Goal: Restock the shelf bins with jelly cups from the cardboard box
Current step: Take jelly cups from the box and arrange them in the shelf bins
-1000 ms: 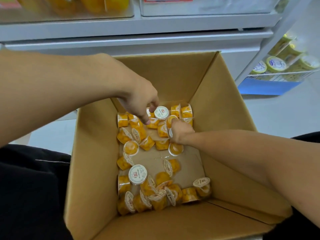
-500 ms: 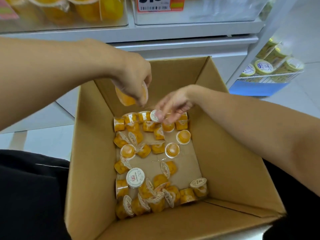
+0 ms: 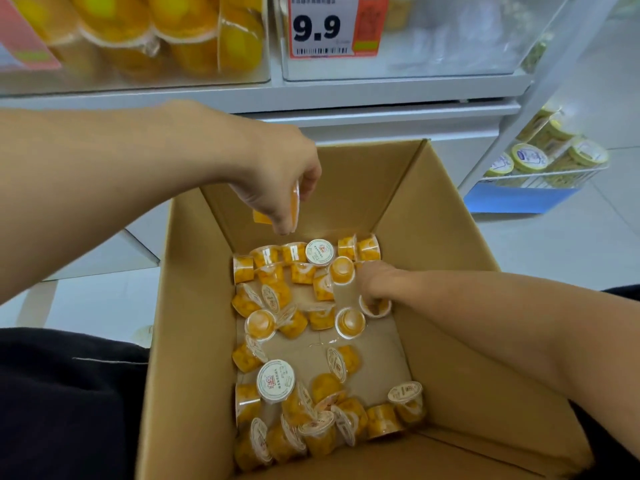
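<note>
An open cardboard box [image 3: 194, 306] holds several orange jelly cups [image 3: 277, 379] scattered on its floor. My left hand [image 3: 273, 178] hovers above the box's back left corner and grips one jelly cup [image 3: 294, 206], its fingers pointing down. My right hand [image 3: 375, 284] is deep inside the box near the right wall, fingers curled round a jelly cup [image 3: 381, 308] on the floor. Above the box are two clear shelf bins: the left bin [image 3: 242, 76] is packed with orange cups, and the right bin [image 3: 433, 69] carries a 9.9 price tag [image 3: 322, 26].
A wire basket [image 3: 554, 174] of yellow-lidded cups sits at the right on a blue base [image 3: 519, 200]. White shelf fronts [image 3: 398, 123] run just behind the box. Black clothing [image 3: 52, 410] lies at the lower left, beside the box.
My right hand dropped from above the back of the box to its floor by the right wall and closed on a cup. My left hand stayed raised with its cup.
</note>
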